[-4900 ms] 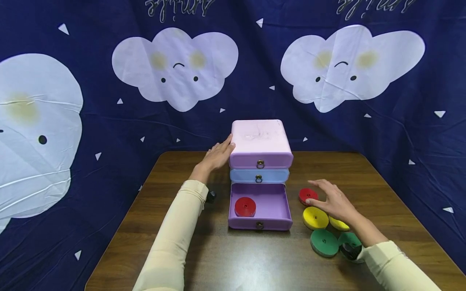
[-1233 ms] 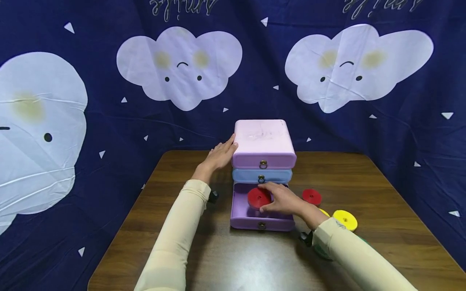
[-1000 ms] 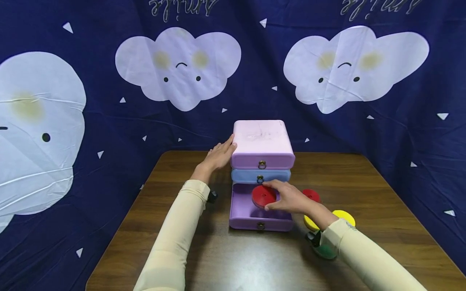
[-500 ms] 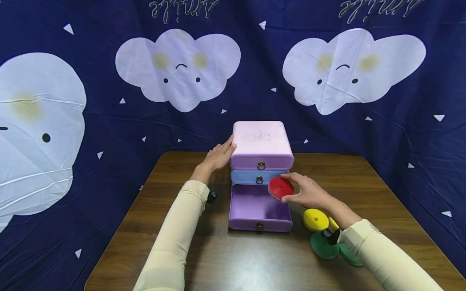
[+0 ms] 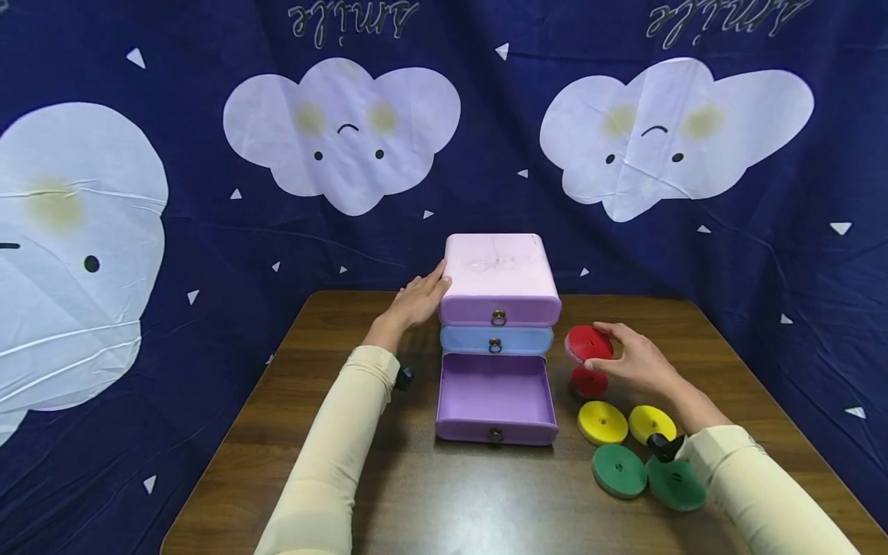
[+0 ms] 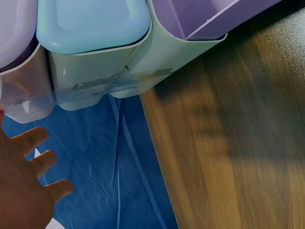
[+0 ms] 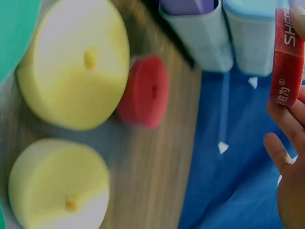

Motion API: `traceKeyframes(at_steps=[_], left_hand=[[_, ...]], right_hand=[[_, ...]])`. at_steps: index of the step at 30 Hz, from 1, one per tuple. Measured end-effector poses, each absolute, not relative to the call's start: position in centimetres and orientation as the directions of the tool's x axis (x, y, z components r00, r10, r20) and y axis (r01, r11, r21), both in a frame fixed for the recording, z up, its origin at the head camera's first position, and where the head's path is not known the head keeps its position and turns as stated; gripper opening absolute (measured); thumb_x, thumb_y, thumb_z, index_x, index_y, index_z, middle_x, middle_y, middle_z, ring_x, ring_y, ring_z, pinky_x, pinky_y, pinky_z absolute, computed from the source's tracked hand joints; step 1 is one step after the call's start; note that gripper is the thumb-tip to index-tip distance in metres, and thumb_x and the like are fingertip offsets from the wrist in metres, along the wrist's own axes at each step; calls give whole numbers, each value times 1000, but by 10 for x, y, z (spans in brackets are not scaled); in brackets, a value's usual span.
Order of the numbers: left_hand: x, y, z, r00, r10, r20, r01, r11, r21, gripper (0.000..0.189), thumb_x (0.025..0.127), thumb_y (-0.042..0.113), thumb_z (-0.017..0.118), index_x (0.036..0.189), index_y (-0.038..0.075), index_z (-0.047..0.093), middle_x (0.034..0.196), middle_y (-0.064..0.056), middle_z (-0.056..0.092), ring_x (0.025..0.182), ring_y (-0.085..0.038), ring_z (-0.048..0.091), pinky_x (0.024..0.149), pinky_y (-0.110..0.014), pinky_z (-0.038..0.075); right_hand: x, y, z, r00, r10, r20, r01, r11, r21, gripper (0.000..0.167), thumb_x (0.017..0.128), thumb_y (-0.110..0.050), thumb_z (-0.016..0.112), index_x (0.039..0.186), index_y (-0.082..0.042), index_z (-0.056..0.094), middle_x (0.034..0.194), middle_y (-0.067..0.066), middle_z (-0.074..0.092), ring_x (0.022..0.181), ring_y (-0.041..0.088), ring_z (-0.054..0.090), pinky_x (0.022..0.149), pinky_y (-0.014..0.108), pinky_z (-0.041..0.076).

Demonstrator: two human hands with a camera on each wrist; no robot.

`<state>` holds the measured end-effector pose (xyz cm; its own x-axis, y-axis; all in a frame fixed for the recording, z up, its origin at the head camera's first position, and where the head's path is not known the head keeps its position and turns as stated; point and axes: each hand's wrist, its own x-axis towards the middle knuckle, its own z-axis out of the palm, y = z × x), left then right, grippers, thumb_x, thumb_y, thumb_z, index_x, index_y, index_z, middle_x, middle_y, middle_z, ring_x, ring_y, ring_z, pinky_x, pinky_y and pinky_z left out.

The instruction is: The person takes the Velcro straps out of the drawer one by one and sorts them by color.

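My right hand (image 5: 644, 364) pinches a red tape roll (image 5: 586, 344) between thumb and fingers, raised off the table just behind a second red tape roll (image 5: 590, 382). In the right wrist view, white lettering shows on the rim of the held roll (image 7: 287, 59). My left hand (image 5: 415, 299) rests with extended fingers against the left side of a small drawer unit (image 5: 496, 266), pink on top. Its lowest purple drawer (image 5: 496, 432) is pulled out, while the blue drawer (image 5: 472, 339) and the top purple drawer (image 5: 465, 311) are closed. In the left wrist view, the left fingers (image 6: 43, 162) are spread.
Two yellow rolls (image 5: 602, 422) and two green rolls (image 5: 620, 470) lie on the wooden table (image 5: 458, 501), right of the pulled-out drawer. Behind the table hangs a dark blue cloth (image 5: 492, 116) with white clouds.
My right hand reached into the lowest drawer, took the red tape roll from it and carried it right, out over the other red roll. My left hand has stayed against the drawer unit.
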<state>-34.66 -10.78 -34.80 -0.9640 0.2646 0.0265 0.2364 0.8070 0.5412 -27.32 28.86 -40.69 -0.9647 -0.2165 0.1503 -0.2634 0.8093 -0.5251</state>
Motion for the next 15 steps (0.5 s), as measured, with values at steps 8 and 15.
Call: traceKeyframes(at_steps=[8,15], left_hand=[[-346,-109,-349,-965,263,21,234,813,533,58,95,63,9,149,43,-2,160,3,17,148,-30,7,118,-55,5],[-347,-108,-349,-966,258,22,229,812,536,58,95,64,9,149,44,-1,159,4,17,148,-29,8,118,-55,6]], right_hand=[[-280,315,-431,-972,-154,175,-224,827,-516,87,78,-54,70,140,-1,39,132,24,51,110,37,52,89,53,44],[-279,334,-447,-982,-139,124,-181,865,-468,91,79,-57,67,140,4,36,133,30,45,110,42,50,88,57,44]])
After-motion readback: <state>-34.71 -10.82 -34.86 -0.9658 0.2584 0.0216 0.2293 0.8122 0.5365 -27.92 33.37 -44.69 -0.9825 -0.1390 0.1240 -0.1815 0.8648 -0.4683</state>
